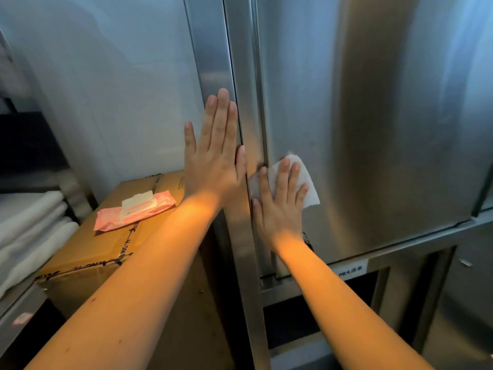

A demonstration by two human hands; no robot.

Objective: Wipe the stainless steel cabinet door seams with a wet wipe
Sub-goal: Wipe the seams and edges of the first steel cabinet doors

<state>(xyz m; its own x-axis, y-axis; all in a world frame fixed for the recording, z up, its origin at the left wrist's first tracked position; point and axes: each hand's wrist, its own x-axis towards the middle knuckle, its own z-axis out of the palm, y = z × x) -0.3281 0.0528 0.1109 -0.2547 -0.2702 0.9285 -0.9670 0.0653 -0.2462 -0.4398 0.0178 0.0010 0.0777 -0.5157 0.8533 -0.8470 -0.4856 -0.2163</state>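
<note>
Taped cardboard box (80, 252), folded white towels (32, 217)

White wipe (306, 182); pink packet (128, 213); brown box (88, 252).

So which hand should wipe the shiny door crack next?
The right hand. It presses the wet wipe flat on the cabinet door, right beside the vertical seam. The left hand is bare, resting flat on the frame to the side.

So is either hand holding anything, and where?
Nothing gripped: right hand presses the wipe, mid-sheet, flat against the door; left hand rests flat on the frame.
</note>
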